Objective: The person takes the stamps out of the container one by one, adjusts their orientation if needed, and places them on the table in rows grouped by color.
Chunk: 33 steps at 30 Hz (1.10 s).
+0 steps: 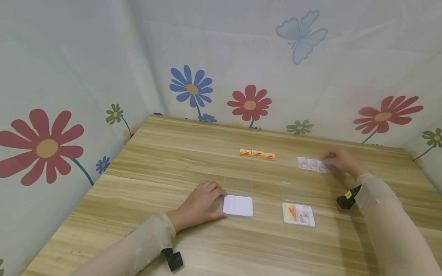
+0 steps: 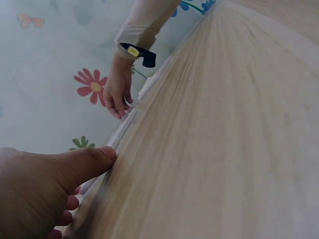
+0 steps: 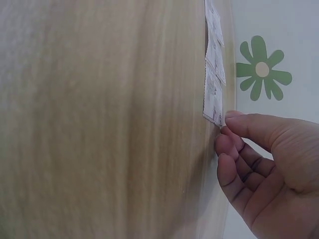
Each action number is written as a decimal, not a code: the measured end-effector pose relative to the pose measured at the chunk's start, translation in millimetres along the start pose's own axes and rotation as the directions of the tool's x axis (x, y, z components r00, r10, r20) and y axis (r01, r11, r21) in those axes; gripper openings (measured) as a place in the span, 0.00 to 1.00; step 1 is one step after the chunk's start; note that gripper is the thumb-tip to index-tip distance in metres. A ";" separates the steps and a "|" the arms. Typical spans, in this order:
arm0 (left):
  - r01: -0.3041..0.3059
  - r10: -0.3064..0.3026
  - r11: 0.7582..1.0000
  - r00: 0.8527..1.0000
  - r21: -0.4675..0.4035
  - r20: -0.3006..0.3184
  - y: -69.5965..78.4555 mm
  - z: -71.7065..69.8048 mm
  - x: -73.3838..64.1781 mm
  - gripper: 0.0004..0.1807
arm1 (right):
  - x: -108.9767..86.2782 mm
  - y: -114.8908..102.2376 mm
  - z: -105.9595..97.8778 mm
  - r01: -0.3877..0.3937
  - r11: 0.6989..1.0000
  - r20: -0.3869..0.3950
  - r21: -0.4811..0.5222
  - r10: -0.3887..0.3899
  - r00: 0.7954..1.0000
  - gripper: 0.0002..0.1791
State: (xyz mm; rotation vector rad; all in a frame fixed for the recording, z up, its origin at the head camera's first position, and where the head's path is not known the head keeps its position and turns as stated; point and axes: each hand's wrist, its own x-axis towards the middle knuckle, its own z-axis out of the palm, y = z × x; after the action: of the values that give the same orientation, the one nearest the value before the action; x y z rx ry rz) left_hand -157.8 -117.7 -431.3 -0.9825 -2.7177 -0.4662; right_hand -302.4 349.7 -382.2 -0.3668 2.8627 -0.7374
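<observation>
**Handling a white card (image 1: 238, 206) and three pale stamps (image 1: 311, 165) at a wooden table (image 1: 155, 153)**

The white card is seen just below the centre of the head view, its left edge met by a left hand (image 1: 197, 205). The thumb is laid at the lower corner and the fingers at the upper, spread apart. The pale stamps are set in a row right of centre, where the far right end is reached by the right hand (image 1: 341, 161). Its thumb and forefinger are brought close together at the last stamp's corner, the other fingers curled; whether paper is pinched cannot be told. Three orange stamps (image 1: 257, 154) are lined up near the centre. At lower right of centre, an orange and a pale piece are displayed on a second card (image 1: 312, 219). Above each card a clear flap (image 1: 238, 183) is spread. A black device (image 1: 348, 197) is worn at each wrist. The upper frame is filled by a flowered backdrop (image 1: 214, 34), marked with a blue butterfly (image 1: 299, 36).
</observation>
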 end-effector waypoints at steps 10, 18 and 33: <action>0.001 -0.001 1.000 1.000 -0.001 -0.002 2.8 -3.3 1.1 0.29 | -8.7 -5.8 -6.9 -0.041 0.999 -0.014 0.001 0.041 0.999 0.16; -0.014 0.014 1.000 1.000 0.009 -0.004 2.1 -3.2 1.0 0.29 | -15.5 -8.2 -11.3 -0.045 0.998 -0.022 0.053 0.046 0.999 0.18; -0.062 0.063 0.996 0.998 0.062 -0.009 2.8 -4.7 1.9 0.29 | -38.5 -28.5 -17.1 -0.009 0.993 -0.163 0.117 0.028 0.986 0.23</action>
State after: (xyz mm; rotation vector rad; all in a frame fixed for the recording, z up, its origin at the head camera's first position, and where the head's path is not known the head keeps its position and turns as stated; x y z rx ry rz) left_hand -157.0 -116.2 -425.7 -1.0424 -2.6661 -0.3735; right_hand -263.7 343.8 -349.7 -0.2752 2.9520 -0.9681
